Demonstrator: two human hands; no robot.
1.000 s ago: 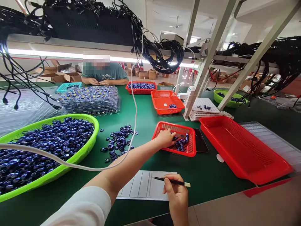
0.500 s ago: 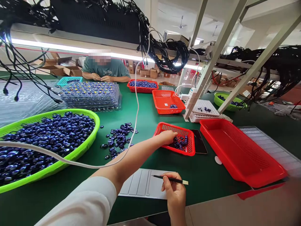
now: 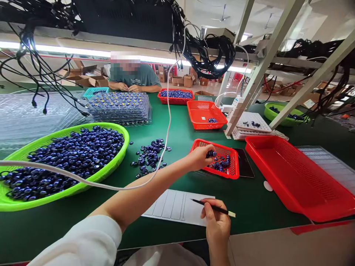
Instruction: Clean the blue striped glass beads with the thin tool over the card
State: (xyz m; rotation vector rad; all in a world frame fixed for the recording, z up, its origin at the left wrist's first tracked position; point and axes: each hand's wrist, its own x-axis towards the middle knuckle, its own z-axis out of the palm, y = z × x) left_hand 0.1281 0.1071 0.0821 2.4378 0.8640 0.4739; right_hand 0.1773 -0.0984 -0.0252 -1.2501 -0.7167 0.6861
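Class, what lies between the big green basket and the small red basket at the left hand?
In the head view, scattered dark-blue pieces lie on the green tabletop, with the white cable hanging in front of them.

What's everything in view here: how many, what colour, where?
Table: one, green, beneath.
Round baskets: two, green, near left, far right.
Rectangular baskets: three red, centre; one turquoise, back left.
Long tray: one, red, right.
Small parts: uncountable, blue, in baskets and loose.
Clear trays: stacked, uncountable, back left.
Paper: one, white, front.
Cables: many, mostly black, overhead.
Boxes: several, brown, background.
Person: one, green shirt, opposite.
Pointed tool: one, black, above paper.
Left hand: one, bare, at basket, holding parts.
Right hand: one, bare, holding tool.
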